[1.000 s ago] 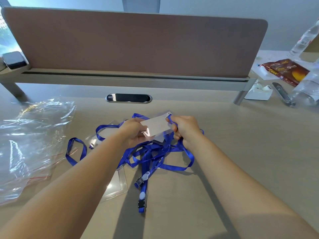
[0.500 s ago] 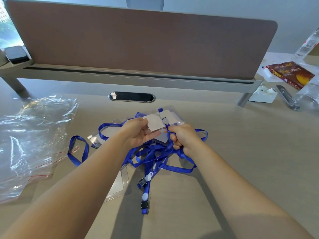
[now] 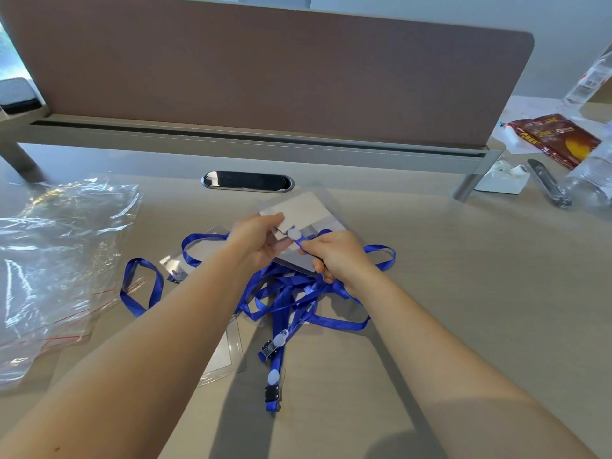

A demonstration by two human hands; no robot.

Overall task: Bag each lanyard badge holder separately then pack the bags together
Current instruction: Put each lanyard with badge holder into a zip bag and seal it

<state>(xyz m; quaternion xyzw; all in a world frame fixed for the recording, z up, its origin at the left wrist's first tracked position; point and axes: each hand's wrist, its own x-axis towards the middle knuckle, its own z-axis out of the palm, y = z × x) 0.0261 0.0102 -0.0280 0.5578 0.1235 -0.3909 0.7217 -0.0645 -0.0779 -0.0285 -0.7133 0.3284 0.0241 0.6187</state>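
Observation:
A tangle of blue lanyards lies mid-desk, with metal clips and white snaps trailing toward me. Above it I hold a clear badge holder with a white card inside. My left hand pinches the holder's near edge. My right hand grips a blue lanyard strap at its white snap, right against the holder. Another clear badge holder lies flat under my left forearm. Clear zip bags with red seal lines are piled at the left.
A brown divider panel on a grey rail closes the back of the desk, with a cable grommet in front. At the right sit a water bottle, a red snack packet, a tissue pack and a metal tool.
The badge holder has risen and tipped away from me. My right hand has brought the strap's snap end up against the holder's edge, and both hands have moved closer together.

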